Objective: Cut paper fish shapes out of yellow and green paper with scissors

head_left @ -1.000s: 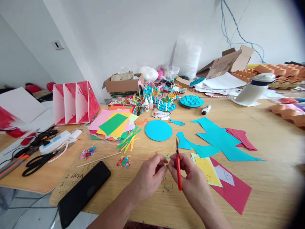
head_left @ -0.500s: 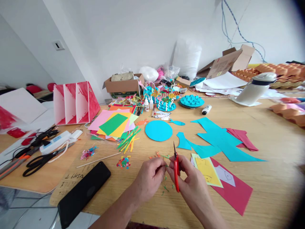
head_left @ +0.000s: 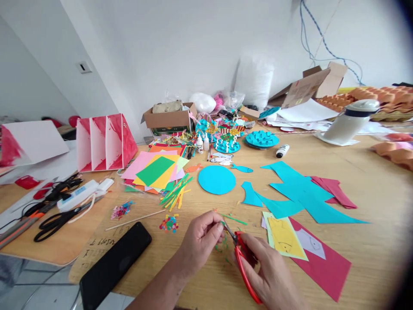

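My right hand (head_left: 269, 269) holds red-handled scissors (head_left: 245, 275), their blades pointing up and left. The blade tips reach my left hand (head_left: 201, 241), which pinches a tiny green paper piece (head_left: 222, 223) between thumb and forefinger. Just beyond the blades lies a thin green paper strip (head_left: 238, 220). Small green clippings (head_left: 222, 246) are scattered on the table under my hands. Above them is a blue paper circle (head_left: 217, 179), with an orange paper fish (head_left: 193, 168) and a blue paper fish (head_left: 242, 168) beside it.
A black phone (head_left: 115, 260) and a pile of coloured dots (head_left: 168, 223) lie left. Green and yellow strips (head_left: 177, 191) rest near stacked coloured paper (head_left: 155, 171). Blue paper offcuts (head_left: 300, 193) and red paper (head_left: 335, 275) with fish drawings are right. Glue bottles (head_left: 200, 144) stand behind.
My right hand has turned the scissors from upright to slanting left and moved slightly right and down. The blades now meet my left fingertips. A green strip now shows beyond them.
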Demonstrator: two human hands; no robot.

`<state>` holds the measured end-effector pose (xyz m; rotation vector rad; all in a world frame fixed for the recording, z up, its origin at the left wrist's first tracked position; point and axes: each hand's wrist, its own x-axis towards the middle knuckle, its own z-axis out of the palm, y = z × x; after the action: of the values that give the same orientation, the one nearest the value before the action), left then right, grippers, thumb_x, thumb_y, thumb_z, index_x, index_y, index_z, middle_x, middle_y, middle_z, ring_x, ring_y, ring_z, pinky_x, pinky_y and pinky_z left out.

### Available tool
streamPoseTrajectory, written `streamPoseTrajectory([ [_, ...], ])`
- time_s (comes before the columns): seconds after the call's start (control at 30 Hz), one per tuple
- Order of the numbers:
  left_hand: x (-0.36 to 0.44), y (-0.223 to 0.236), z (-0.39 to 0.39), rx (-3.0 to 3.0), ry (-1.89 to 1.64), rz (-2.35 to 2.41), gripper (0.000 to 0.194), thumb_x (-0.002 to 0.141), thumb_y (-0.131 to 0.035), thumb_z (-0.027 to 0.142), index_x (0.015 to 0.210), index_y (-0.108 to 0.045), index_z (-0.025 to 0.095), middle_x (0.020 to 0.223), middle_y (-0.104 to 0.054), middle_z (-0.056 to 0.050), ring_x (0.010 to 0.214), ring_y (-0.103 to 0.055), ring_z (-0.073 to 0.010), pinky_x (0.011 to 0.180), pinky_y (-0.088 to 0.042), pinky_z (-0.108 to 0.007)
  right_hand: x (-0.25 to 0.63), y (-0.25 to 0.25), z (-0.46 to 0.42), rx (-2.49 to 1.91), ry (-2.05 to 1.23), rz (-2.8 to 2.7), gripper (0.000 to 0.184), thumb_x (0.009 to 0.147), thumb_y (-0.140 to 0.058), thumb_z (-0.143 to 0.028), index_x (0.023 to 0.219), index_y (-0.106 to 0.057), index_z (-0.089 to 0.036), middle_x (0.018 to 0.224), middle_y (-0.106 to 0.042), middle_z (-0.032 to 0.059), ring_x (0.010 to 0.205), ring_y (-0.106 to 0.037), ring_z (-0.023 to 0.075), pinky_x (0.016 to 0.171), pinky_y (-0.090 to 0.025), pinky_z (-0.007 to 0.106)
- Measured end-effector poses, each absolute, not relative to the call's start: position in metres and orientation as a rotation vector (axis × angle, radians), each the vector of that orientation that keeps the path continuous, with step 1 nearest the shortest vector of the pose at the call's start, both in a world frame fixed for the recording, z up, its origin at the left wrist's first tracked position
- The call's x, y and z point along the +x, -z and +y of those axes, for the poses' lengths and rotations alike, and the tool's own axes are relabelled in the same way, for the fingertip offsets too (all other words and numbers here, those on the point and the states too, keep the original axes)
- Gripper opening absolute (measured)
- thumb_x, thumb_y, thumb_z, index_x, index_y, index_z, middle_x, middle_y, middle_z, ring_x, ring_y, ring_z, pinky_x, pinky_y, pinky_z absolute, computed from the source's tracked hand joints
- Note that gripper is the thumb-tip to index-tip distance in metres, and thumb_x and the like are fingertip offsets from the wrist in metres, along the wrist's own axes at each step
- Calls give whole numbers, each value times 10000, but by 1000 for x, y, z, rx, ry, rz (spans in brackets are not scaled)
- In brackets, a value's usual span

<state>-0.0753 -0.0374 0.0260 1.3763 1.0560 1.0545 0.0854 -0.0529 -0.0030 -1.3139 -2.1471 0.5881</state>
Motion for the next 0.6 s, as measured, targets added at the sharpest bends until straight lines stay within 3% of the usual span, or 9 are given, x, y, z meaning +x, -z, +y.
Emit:
streamPoseTrajectory([
  [0.6, -77, -25, -39, 1428, -990, 1083, 195, 814, -420, 289, 673, -471, 164, 609, -427, 24, 587, -403, -110, 570, -338, -224, 85, 0, -53, -1261, -496, -2146, 227, 850, -423, -273, 645, -488, -201, 531, -544, 9, 504, -516, 158, 466, -374, 241],
])
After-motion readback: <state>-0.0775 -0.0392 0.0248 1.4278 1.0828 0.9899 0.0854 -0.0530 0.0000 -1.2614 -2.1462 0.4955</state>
